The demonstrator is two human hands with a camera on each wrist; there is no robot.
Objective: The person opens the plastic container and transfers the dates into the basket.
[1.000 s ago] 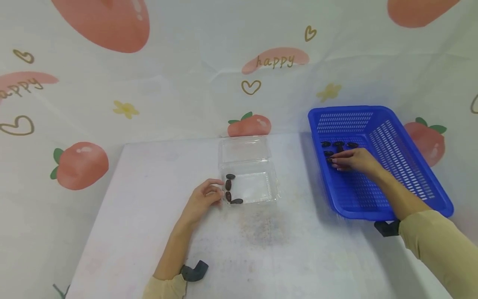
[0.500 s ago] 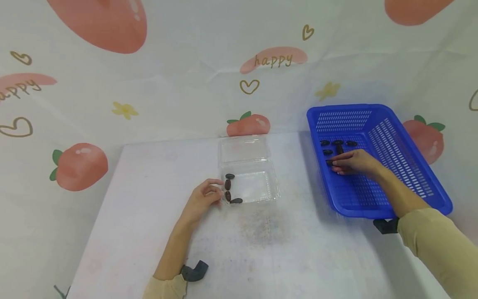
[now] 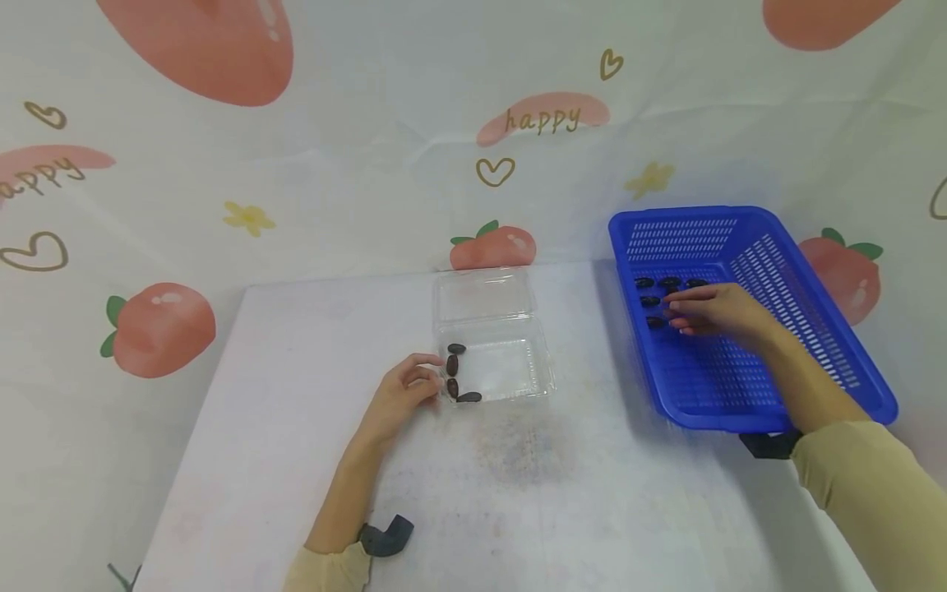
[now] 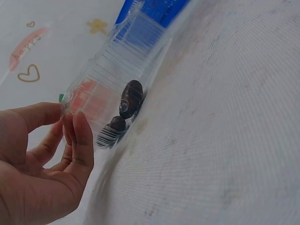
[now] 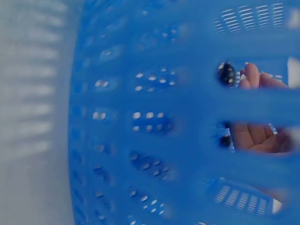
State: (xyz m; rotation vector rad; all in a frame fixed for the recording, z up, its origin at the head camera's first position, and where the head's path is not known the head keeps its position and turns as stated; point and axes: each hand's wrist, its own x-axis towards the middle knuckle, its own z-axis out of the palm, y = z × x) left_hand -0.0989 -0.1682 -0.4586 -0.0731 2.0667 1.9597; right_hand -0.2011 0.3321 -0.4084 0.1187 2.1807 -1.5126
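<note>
My left hand [image 3: 403, 390] pinches the left rim of a clear plastic clamshell box [image 3: 546, 362], which stands with its lid folded back. Several dark, oval dates [image 3: 452, 365] line the box's left side and front left corner. In the left wrist view, thumb and fingertips meet at the rim, beside a glossy date [image 4: 131, 99]. Inside the blue basket [image 3: 688, 419], my right hand [image 3: 728, 314] has its fingertips over a date [image 3: 672, 290] that they partly cover. I cannot tell whether it is gripped. Other dates [image 3: 654, 322] lie just left of the fingertips.
The basket's slotted wall [image 5: 187, 103] fills most of the right wrist view. A white cloth with printed fruit [image 3: 159, 329] hangs behind the pale table [image 3: 296, 329]. A dark wrist mount [image 3: 386, 536] sits on the left forearm.
My right hand has moved from the nearest date on the basket's left side slightly up and right, uncovering that date. The left hand and the box stay put.
</note>
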